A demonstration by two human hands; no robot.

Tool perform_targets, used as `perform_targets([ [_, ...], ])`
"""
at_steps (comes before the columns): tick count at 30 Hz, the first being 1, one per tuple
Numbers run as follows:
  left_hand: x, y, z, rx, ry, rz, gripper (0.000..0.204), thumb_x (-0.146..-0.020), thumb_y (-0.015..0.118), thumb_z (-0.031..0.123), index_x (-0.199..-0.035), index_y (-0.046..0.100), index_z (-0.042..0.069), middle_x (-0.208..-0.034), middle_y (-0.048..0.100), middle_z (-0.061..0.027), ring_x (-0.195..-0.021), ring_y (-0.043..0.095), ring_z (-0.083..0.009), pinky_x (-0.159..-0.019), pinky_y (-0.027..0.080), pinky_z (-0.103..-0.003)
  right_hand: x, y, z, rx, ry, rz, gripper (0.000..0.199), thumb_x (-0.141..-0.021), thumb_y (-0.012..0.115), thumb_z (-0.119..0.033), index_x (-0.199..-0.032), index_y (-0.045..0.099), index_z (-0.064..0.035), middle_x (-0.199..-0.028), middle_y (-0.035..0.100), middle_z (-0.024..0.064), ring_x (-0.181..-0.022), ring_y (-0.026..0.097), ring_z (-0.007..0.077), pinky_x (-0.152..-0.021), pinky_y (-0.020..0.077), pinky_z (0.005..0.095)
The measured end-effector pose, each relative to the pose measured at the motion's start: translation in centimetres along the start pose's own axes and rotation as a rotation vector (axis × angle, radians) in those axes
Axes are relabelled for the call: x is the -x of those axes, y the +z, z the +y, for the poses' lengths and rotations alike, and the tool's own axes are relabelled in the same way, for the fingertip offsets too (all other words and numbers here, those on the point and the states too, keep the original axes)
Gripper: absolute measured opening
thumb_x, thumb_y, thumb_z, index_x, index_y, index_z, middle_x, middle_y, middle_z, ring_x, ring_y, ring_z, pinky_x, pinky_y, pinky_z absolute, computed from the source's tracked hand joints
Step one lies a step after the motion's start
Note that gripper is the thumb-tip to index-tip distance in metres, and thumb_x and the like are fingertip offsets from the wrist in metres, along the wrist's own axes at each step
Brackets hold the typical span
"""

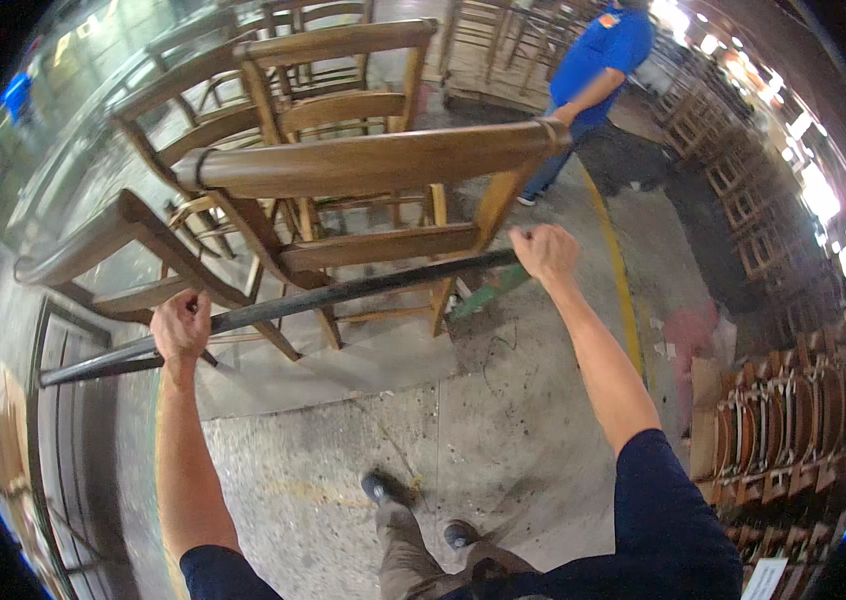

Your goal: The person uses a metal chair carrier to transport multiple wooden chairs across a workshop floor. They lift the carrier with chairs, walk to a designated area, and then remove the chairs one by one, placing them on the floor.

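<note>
My left hand (181, 326) and my right hand (543, 252) both grip a long dark metal handle bar (343, 291) that runs across in front of me. Just beyond the bar stand several wooden chairs (363, 160) with curved backrests, packed close together. The nearest chair's top rail (373, 160) is right above the bar. My forearms come in from the lower edge, in dark blue short sleeves.
A person in a blue shirt (598, 60) stands at the far right beyond the chairs. Stacks of wooden chairs (783, 420) line the right side. A yellow line (623, 280) runs along the concrete floor. My shoes (383, 490) are below.
</note>
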State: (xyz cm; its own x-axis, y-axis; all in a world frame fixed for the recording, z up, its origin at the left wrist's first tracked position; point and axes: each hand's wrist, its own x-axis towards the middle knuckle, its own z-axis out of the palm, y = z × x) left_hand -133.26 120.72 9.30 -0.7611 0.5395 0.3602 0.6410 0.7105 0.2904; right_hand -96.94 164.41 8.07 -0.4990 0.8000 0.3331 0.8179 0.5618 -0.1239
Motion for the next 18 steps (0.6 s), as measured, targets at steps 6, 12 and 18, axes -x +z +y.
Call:
perform_targets([
  [6,-13.7,6.6,-6.7,0.079,0.113,0.09,0.037,-0.089,0.059,0.036,-0.078,0.067,0.002,-0.077,0.064,-0.0222,-0.076,0.062,-0.0446,-0.068,0.048,-0.05,-9.7,7.1,-8.4,-0.003,-0.114,0.264,0.047,-0.08,0.066,-0.041,-0.056,0.066,-0.0001,-0.06,0.063,0.0224,-0.062,0.066,0.0377,-0.055,0.0509,0.0479],
  [12,-27.4,9.9,-11.8,0.037,0.185,0.133,0.03,-0.085,0.064,0.031,-0.084,0.072,0.003,-0.078,0.069,-0.02,-0.074,0.065,-0.042,-0.068,0.051,-0.05,-19.6,10.2,-17.0,-0.046,-0.035,0.263,0.047,-0.081,0.065,-0.04,-0.054,0.065,-0.0009,-0.061,0.063,0.025,-0.06,0.065,0.0396,-0.054,0.0514,0.0492],
  [18,-41.1,12.5,-15.0,0.195,0.285,0.315,0.034,-0.086,0.063,0.034,-0.074,0.064,0.002,-0.067,0.064,-0.0181,-0.067,0.062,-0.0439,-0.062,0.048,-0.05,-29.9,12.3,-25.2,-0.036,-0.044,0.383,0.046,-0.078,0.066,-0.039,-0.055,0.065,0.0002,-0.056,0.061,0.0222,-0.057,0.064,0.0377,-0.051,0.0516,0.0484],
])
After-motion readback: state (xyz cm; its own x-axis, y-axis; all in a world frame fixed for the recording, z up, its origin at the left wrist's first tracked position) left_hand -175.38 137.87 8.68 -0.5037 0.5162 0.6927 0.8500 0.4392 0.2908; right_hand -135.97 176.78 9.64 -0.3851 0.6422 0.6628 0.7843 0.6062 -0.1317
